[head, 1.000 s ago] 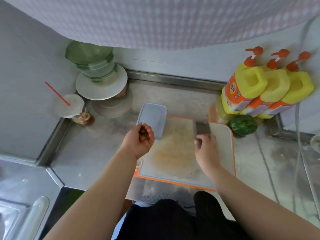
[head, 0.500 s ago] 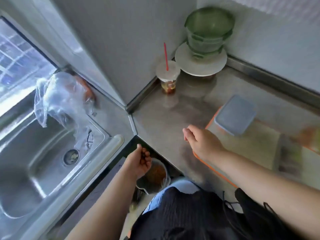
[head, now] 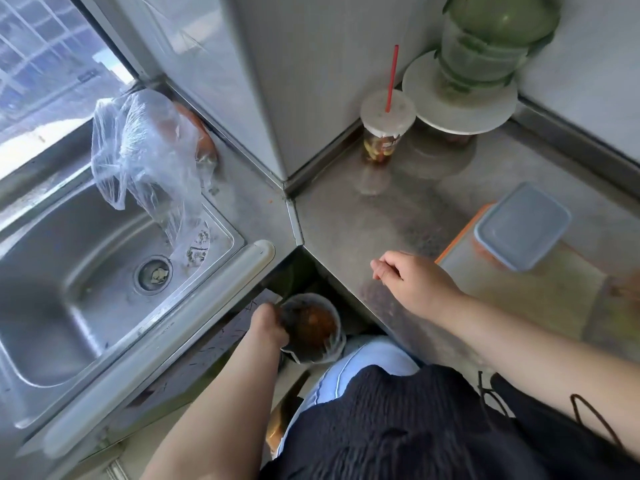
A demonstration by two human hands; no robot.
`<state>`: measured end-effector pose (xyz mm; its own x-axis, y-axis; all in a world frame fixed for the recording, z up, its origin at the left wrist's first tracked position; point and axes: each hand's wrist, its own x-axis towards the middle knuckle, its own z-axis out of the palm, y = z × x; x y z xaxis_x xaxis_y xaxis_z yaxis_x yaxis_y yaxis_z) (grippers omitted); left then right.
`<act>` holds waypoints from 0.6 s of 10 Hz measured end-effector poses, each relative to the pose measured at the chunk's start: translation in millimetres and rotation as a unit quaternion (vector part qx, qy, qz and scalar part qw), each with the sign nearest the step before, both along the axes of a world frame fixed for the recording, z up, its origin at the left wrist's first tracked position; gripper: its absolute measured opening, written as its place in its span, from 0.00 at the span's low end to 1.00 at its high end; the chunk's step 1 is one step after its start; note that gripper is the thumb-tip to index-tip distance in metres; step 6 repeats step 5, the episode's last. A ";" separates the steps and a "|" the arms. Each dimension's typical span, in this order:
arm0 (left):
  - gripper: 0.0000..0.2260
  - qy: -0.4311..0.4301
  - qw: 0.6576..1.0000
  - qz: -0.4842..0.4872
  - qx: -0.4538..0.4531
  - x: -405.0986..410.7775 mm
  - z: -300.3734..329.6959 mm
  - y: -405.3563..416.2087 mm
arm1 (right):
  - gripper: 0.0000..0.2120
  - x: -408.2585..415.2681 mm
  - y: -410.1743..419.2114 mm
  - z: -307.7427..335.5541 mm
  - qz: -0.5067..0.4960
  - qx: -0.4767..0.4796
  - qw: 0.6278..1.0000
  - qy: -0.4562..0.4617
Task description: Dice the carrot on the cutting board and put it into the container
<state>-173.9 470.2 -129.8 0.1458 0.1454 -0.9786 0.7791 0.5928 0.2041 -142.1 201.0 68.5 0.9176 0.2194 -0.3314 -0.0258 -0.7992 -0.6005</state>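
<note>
The left hand [head: 268,325] hangs low at centre frame, its fingers hidden so its grip cannot be told, while the right hand [head: 412,284] hovers right of centre, palm down, fingers loosely curled, both forearms bare.

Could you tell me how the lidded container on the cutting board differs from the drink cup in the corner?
The container is flat and rectangular with a pale blue lid; the drink cup is tall and round with a white lid. A red straw stands in the cup's lid; the container's lid is plain. The container sits partly on the cutting board, the cup directly on the steel counter. Both are closed and untouched by either hand.
</note>
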 end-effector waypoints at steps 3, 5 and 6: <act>0.14 -0.034 0.999 -0.008 0.041 3.4 33.5 -22.2 | 0.12 4.4 3.7 3.3 -0.013 0.034 0.999 0.026; 0.26 -0.011 0.961 -0.241 0.138 3.6 19.2 -20.6 | 0.08 8.2 -8.9 27.0 -0.080 0.106 0.991 -0.013; 0.26 -0.011 0.961 -0.241 0.138 3.6 19.2 -20.6 | 0.08 8.2 -8.9 27.0 -0.080 0.106 0.991 -0.013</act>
